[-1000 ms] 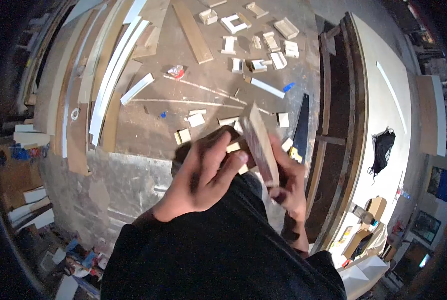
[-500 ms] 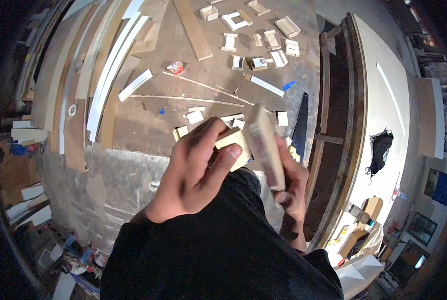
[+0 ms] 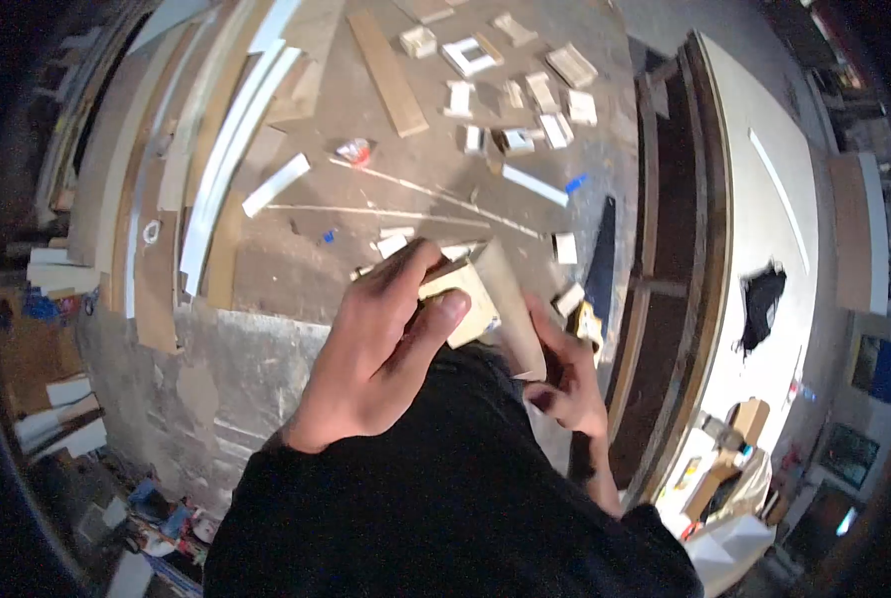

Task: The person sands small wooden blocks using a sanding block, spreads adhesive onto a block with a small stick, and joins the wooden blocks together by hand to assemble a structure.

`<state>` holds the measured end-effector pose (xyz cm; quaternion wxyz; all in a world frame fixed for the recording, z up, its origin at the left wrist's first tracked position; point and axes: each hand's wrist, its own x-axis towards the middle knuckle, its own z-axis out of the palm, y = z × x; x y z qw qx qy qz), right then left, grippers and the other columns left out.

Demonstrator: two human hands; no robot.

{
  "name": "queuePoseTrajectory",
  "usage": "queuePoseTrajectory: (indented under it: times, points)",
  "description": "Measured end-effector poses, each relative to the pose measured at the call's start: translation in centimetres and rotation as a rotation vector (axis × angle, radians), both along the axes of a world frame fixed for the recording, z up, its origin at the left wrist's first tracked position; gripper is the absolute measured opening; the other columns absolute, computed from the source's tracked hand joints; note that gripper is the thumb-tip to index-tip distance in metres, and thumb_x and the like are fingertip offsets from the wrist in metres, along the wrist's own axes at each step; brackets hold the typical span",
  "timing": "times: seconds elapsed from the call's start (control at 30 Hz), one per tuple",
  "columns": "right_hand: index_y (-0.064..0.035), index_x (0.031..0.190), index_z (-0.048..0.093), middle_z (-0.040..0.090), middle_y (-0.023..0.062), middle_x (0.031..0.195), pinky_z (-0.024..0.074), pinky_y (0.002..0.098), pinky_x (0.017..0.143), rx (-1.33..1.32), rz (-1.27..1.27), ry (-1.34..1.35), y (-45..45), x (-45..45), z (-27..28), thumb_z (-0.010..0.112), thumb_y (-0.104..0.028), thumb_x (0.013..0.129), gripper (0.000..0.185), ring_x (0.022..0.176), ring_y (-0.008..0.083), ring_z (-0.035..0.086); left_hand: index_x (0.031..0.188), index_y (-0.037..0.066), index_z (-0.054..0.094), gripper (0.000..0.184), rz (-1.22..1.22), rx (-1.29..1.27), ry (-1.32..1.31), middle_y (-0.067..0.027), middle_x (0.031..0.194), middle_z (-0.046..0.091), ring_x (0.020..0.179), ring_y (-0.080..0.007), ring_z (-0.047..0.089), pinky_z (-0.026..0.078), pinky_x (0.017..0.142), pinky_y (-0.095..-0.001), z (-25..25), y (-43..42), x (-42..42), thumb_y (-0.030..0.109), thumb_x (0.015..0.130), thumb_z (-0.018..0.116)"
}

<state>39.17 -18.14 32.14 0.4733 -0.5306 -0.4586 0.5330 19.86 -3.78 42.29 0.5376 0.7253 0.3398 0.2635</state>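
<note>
I've got the left hand [image 3: 357,354] gripping a pale wooden block [image 3: 472,307], thumb across its face, likely to steady it; the right hand [image 3: 572,384] grips a longer flat piece [image 3: 511,314] from the right, probably keeping its block-facing side clear. Whether they touch, I can't tell. Both are up before the black top [image 3: 435,478].

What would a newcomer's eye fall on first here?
Probably the left hand at the centre, holding a pale block, with the right hand gripping a flat piece beside it. Then, perhaps, the black tangle on the white board at right, and the dark-bladed saw beyond the right hand.
</note>
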Motion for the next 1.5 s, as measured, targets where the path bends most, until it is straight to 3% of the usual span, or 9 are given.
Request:
queuePoseTrajectory:
  times: [0.23,0.53,0.8,0.97,1.13,1.2,1.33,1.4,1.5]
  points:
    - [0.0113,0.145,0.035,0.047,0.0191,0.143,0.0321,0.0352,0.109,-0.086,-0.137,0.210,0.1,0.3,1.3,0.066,-0.069,0.072,0.113,0.128,0.0239,0.048,0.106,-0.006,0.052,0.027,0.063,-0.116,0.083,-0.0230,0.088,0.058,0.080,-0.0379,0.060,0.047,0.076,-0.0407,0.6,0.0,-0.5,0.021,0.099,0.053]
    - [0.0030,0.149,0.033,0.030,0.0227,0.156,0.0192,0.0416,0.117,0.127,-0.017,0.079,3.3,-0.7,2.6,0.068,-0.057,0.080,0.098,0.144,0.0331,0.029,0.106,-0.003,0.051,0.027,-0.060,-0.010,0.042,-0.0230,0.095,0.057,0.091,-0.0375,0.060,0.046,0.081,-0.0435,-3.3,0.1,0.6,0.022,0.097,0.054]
    - [0.0027,0.149,0.033,0.036,0.0205,0.154,0.0332,0.0398,0.111,0.300,-0.058,-0.063,2.9,-1.5,0.8,0.068,-0.058,0.080,0.098,0.136,0.0277,0.042,0.098,-0.005,0.050,0.031,0.000,-0.028,-0.005,-0.0197,0.082,0.053,0.073,-0.0298,0.054,0.045,0.070,-0.0375,-2.2,0.5,1.2,0.025,0.098,0.055]
    - [0.0027,0.148,0.036,0.038,0.0224,0.152,0.0208,0.0408,0.117,0.148,-0.048,0.115,4.5,-0.1,2.3,0.072,-0.051,0.077,0.096,0.142,0.0328,0.035,0.101,-0.004,0.051,0.028,-0.034,-0.149,0.023,-0.0195,0.088,0.057,0.079,-0.0256,0.056,0.046,0.074,-0.0373,-2.5,0.1,1.4,0.024,0.099,0.052]
    - [0.0040,0.147,0.036,0.044,0.0220,0.148,0.0277,0.0386,0.114,0.126,-0.084,0.033,4.0,-0.2,2.3,0.069,-0.051,0.074,0.097,0.137,0.0293,0.043,0.099,-0.003,0.052,0.027,-0.086,-0.036,0.013,-0.0154,0.084,0.059,0.069,-0.0228,0.052,0.045,0.068,-0.0345,-2.9,-0.1,1.4,0.024,0.099,0.053]
    - [0.0048,0.146,0.037,0.046,0.0218,0.146,0.0319,0.0364,0.111,0.135,-0.066,-0.050,4.0,-0.2,3.0,0.070,-0.047,0.073,0.096,0.133,0.0279,0.047,0.099,-0.003,0.053,0.021,-0.040,-0.320,-0.136,-0.0146,0.082,0.058,0.070,-0.0220,0.053,0.045,0.069,-0.0343,-4.1,0.5,1.5,0.018,0.097,0.054]
    - [0.0073,0.146,0.036,0.049,0.0213,0.143,0.0396,0.0307,0.103,0.339,0.007,-0.274,4.6,0.0,2.9,0.071,-0.035,0.073,0.091,0.125,0.0234,0.053,0.107,-0.004,0.053,0.023,-0.061,-0.040,-0.070,-0.0163,0.087,0.059,0.077,-0.0250,0.057,0.047,0.074,-0.0351,-1.5,0.3,1.4,0.017,0.098,0.053]
    - [0.0077,0.146,0.036,0.046,0.0218,0.146,0.0352,0.0341,0.108,-0.001,-0.094,-0.059,6.8,0.7,3.7,0.070,-0.033,0.074,0.089,0.132,0.0251,0.047,0.109,-0.004,0.053,0.027,-0.173,-0.160,0.031,-0.0169,0.088,0.061,0.082,-0.0266,0.060,0.047,0.077,-0.0360,-1.6,-0.4,1.1,0.020,0.098,0.054]
    - [0.0067,0.144,0.040,0.040,0.0209,0.151,0.0327,0.0372,0.111,0.083,-0.227,-0.066,6.9,1.5,1.3,0.069,-0.040,0.075,0.088,0.138,0.0268,0.041,0.110,-0.005,0.053,0.028,-0.100,-0.081,0.055,-0.0168,0.087,0.063,0.077,-0.0231,0.065,0.052,0.071,-0.0330,-1.5,-0.4,1.3,0.020,0.098,0.056]
